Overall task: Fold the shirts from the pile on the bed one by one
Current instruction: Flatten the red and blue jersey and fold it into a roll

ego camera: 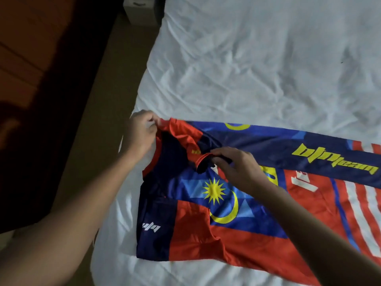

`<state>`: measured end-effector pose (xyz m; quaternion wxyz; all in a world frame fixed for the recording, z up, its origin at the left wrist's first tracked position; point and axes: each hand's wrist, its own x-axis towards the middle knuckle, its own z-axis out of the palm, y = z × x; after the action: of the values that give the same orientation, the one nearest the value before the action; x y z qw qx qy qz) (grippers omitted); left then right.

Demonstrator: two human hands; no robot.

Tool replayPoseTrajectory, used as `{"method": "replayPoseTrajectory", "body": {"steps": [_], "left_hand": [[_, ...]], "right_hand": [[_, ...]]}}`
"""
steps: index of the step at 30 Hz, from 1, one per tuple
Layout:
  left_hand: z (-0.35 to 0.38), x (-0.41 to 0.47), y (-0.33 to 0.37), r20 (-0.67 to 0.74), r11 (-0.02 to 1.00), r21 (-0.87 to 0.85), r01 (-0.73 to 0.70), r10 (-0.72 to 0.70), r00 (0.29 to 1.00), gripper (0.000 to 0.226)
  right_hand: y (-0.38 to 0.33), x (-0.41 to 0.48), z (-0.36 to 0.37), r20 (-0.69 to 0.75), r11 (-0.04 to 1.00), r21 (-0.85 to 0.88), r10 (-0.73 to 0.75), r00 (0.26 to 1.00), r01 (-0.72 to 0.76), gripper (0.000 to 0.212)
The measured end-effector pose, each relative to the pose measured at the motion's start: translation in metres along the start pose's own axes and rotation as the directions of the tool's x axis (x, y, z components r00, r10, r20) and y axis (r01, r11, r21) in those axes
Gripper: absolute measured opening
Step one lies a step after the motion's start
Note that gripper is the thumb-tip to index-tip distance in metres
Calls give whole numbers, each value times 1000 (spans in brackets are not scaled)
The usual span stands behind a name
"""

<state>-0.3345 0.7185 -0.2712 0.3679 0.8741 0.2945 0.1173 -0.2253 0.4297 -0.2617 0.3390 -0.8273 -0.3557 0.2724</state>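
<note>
Near the left edge of the bed (pixel 247 58), pinching the shirt (pixel 226 234) by its red shoulder with the left hand (pixel 142 131), gripping its collar (pixel 203 158) with the right hand (pixel 237 168).

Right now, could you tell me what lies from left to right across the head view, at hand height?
From the left: dark wooden furniture → floor → left hand → right hand → yellow lettering → red-and-white stripes, the last two printed on the shirt.

One shirt (pixel 226 244); two hands (left hand (pixel 142 131), right hand (pixel 237 168)); one bed (pixel 247 58)
</note>
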Motion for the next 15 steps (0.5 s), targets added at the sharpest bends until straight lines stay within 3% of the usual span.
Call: {"method": "replayPoseTrajectory", "body": {"steps": [2,5,9,12,15], "left_hand": [[-6,-21,-17,88,990,126,-71,60,994,39],[-5,-36,-15,162,949,277,-154,112,980,49],[12,-43,10,353,902,228,-367,274,895,72],[22,-41,7,426,868,282,-408,268,864,59],[21,-40,-1,354,893,271,-358,254,900,50]], "right_hand": [[3,-9,-4,61,995,34,86,994,-88,10],[8,-17,-7,57,976,123,176,983,-182,22],[3,-5,-19,0,868,426,284,959,-257,28],[10,9,-27,-43,629,688,532,846,-361,28],[26,12,-31,8,593,594,671,741,-544,14]]}}
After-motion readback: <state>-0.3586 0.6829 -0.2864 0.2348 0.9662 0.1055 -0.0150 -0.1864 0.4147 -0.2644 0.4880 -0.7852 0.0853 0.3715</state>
